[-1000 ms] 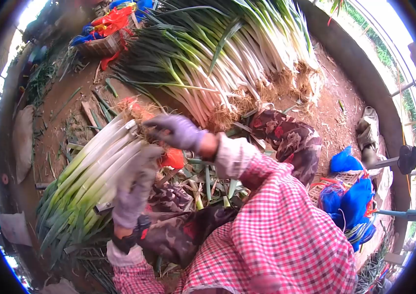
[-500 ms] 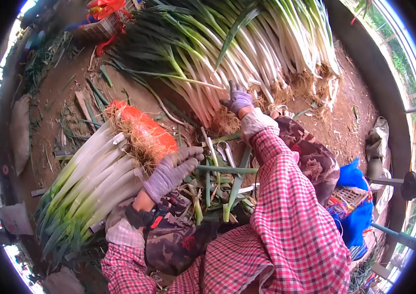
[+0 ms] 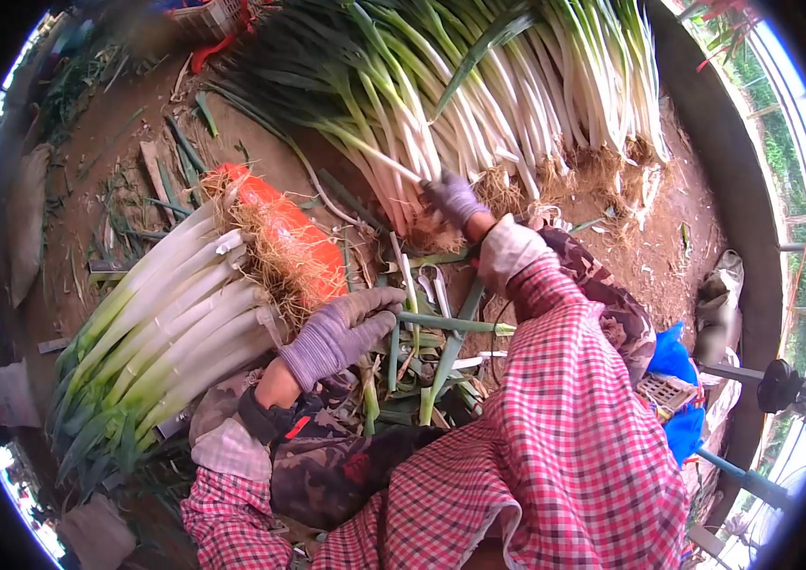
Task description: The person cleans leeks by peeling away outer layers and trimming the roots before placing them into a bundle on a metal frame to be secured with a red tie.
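Observation:
My right hand (image 3: 456, 201), in a purple-grey glove, is closed at the root end of a single leek (image 3: 386, 160). This leek lies across the near edge of a large heap of leeks (image 3: 479, 104), green tops away from me and roots toward me. My left hand (image 3: 341, 332), gloved too, is held out with fingers stretched and nothing in them. A cut green leek leaf (image 3: 450, 324) reaches right from near its fingertips. Beside it on the left is a pile of trimmed leeks (image 3: 175, 313), their roots against an orange-red padded thing (image 3: 293, 237).
Leaf scraps (image 3: 412, 380) lie between my legs. At the right are a small crate (image 3: 666, 393) with blue cloth and a metal bar with a dark knob (image 3: 783, 386). Another crate (image 3: 208, 21) stands at the far left. A low wall (image 3: 745, 152) curves along the right.
My right hand has gone from spread fingers over the roots to closed around a leek's end. My left hand has stayed nearly in place. The view has shifted slightly.

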`<state>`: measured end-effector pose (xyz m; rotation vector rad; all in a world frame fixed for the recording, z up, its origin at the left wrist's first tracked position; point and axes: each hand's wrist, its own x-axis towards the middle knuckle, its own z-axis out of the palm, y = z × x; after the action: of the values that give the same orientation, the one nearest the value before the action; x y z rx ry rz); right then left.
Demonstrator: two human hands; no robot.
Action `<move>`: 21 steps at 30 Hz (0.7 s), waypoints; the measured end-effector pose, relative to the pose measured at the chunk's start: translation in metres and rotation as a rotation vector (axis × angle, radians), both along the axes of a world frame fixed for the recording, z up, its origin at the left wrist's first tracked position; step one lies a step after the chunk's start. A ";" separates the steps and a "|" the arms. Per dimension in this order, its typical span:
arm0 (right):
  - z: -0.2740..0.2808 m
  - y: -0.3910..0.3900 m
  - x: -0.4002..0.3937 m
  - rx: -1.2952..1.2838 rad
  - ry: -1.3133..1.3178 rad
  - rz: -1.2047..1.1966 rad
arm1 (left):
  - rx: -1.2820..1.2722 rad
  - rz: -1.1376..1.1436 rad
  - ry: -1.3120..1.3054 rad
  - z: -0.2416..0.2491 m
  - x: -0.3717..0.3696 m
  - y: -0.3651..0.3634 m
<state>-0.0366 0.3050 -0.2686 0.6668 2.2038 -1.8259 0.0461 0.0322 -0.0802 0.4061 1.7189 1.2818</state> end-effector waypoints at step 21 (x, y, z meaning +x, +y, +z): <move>-0.032 -0.122 0.060 -0.327 0.255 0.167 | -0.271 -0.154 0.448 -0.054 0.015 0.012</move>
<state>0.0237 0.1832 -0.3001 0.1889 1.9568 -2.2091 0.0611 0.0445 -0.1345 0.6878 2.1540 0.8709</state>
